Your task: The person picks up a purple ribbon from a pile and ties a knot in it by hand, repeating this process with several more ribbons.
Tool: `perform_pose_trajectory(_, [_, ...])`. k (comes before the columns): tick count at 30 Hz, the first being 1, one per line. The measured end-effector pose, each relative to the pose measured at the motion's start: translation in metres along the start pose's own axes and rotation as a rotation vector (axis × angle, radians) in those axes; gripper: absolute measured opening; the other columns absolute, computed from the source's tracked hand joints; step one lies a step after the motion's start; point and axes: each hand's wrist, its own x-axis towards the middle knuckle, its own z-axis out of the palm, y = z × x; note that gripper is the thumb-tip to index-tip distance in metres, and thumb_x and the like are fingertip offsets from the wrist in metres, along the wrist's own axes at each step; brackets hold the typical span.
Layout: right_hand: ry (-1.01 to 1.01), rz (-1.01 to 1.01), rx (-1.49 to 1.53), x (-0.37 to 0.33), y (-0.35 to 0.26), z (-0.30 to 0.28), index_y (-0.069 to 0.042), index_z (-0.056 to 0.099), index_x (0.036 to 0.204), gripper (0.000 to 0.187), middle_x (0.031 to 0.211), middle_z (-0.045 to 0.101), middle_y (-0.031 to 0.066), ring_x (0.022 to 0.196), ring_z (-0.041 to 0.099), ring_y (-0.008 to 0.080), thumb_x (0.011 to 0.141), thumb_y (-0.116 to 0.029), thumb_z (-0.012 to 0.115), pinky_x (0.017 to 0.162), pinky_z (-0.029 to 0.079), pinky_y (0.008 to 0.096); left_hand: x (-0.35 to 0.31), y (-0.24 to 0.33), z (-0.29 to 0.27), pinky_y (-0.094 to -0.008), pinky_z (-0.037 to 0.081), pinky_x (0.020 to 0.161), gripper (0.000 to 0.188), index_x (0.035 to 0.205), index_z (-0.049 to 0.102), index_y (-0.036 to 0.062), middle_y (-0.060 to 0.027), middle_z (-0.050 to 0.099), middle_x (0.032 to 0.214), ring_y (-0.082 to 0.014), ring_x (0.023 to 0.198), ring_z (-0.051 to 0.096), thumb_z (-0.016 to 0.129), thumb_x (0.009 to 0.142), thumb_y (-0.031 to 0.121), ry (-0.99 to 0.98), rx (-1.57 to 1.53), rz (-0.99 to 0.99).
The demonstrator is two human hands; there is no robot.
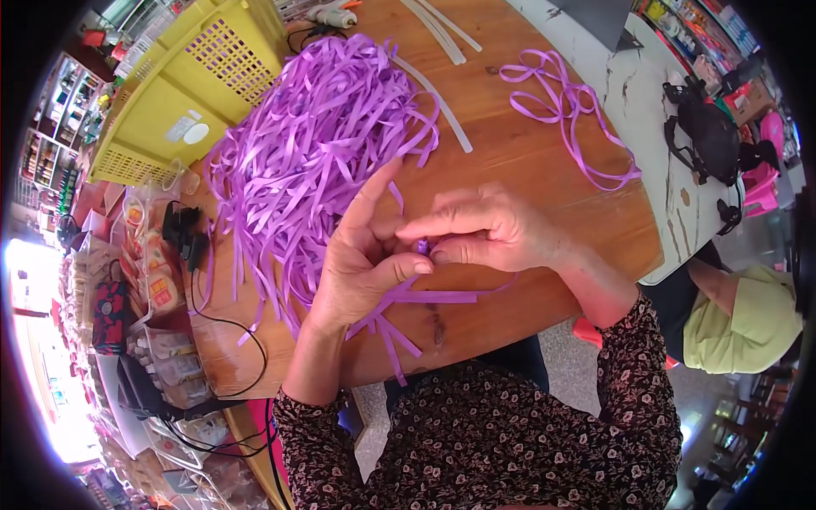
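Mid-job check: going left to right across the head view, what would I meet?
Yellow perforated plastic crate → tangled heap of shiny purple ribbon → bare right hand → separate loosely looped purple ribbon → black bag with straps.

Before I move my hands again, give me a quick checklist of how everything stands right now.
1. Small purple ribbon bit at the fingertips of both the left hand and right hand: ok.
2. Which hand grips it: cannot tell; the fingers hide much of it.
3. Ribbon pile within easy reach: ok, it seems; it lies on the wooden table just past the left hand.
4. Ribbon pile sorted: not ok; its strands cross in a loose heap.
5. Ribbon tail well back from the table's near edge: not ok; it reaches that edge.
6. White strips apart from the hands: ok.
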Motion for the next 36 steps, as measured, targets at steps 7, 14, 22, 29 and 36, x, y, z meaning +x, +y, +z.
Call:
perform_pose_trajectory(7, [0.044, -0.001, -0.011, -0.001, 0.003, 0.008, -0.006, 0.067, 0.101, 0.026, 0.080, 0.061, 0.0046, 0.069, 0.061, 0.0151, 0.076, -0.003, 0.072, 0.060, 0.048, 0.0275, 0.000, -0.012, -0.016, -0.0175, 0.044, 0.063, 0.069, 0.136, 0.036, 0.0052, -0.0009, 0.060, 0.079, -0.0052, 0.070, 0.054, 0.070, 0.076, -0.006, -0.020, 0.016, 0.013])
perform_pose_trajectory(14, [0.244, -0.116, -0.274, -0.007, 0.003, 0.015, -0.006, 0.067, 0.100, 0.026, 0.082, 0.060, 0.0041, 0.067, 0.059, 0.0139, 0.075, 0.000, 0.072, 0.056, 0.048, 0.0253, -0.006, -0.024, -0.006, -0.0166, 0.043, 0.064, 0.017, 0.099, 0.063, 0.0015, -0.0004, 0.059, 0.086, -0.0053, 0.073, 0.054, 0.065, 0.083, -0.003, 0.134, 0.016, 0.084])
perform_pose_trajectory(22, [0.258, -0.104, -0.271, -0.011, 0.001, 0.011, -0.006, 0.066, 0.111, 0.036, 0.090, 0.061, 0.0056, 0.077, 0.060, 0.0133, 0.076, 0.004, 0.069, 0.063, 0.047, 0.0230, -0.009, -0.024, 0.003, -0.0184, 0.045, 0.065, 0.011, 0.096, 0.065, -0.0009, -0.0026, 0.056, 0.088, -0.0067, 0.072, 0.055, 0.062, 0.085, -0.003, 0.232, 0.271, 0.264])
perform_pose_trajectory(29, [0.373, 0.108, 0.045, -0.014, -0.005, 0.017, -0.002, 0.066, 0.098, 0.023, 0.091, 0.062, 0.0059, 0.077, 0.057, 0.0089, 0.076, 0.007, 0.068, 0.063, 0.045, 0.0201, -0.010, -0.029, 0.009, -0.0188, 0.046, 0.066, 0.011, 0.097, 0.064, -0.0003, -0.0008, 0.058, 0.086, -0.0063, 0.073, 0.057, 0.060, 0.087, -0.001, 0.320, 0.042, 0.198])
perform_pose_trajectory(36, [0.347, 0.008, -0.109, -0.014, -0.003, 0.015, -0.002, 0.064, 0.093, 0.021, 0.091, 0.063, 0.0082, 0.074, 0.058, 0.0079, 0.074, 0.007, 0.071, 0.055, 0.042, 0.0179, -0.013, -0.027, 0.013, -0.0160, 0.042, 0.065, 0.011, 0.099, 0.063, 0.0014, 0.0033, 0.057, 0.085, -0.0024, 0.072, 0.051, 0.061, 0.088, 0.000, 0.292, -0.046, 0.180])
